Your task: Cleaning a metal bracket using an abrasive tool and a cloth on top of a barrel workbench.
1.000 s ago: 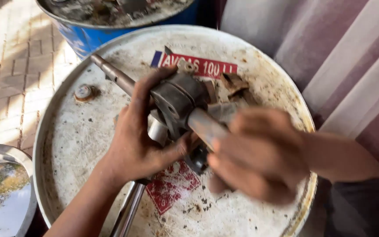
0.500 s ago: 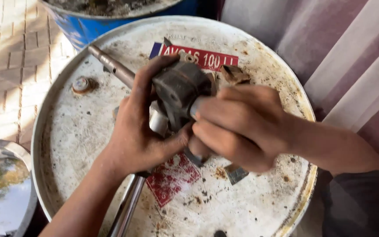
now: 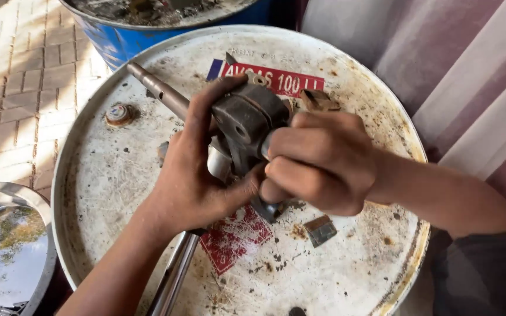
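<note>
Over 1 white drum lid (image 3: 106, 193), 2 hands—left (image 3: 197, 175) & right (image 3: 320, 164)—grip shut round 1 dark metal block (image 3: 247, 120) w/ shaft (image 3: 159, 93).

A white drum lid (image 3: 106, 193), round, rusted and stained, fills the middle and serves as the work surface. Behind it stands a blue drum (image 3: 118, 41) with a grimy top. To the left the floor (image 3: 13, 88) is paved in reddish-grey brick, lit by warm sun. A shiny curved metal surface (image 3: 7, 257) at lower left mirrors sky and trees. On the right hangs pale, pink-striped fabric (image 3: 458, 76) in soft folds.
</note>
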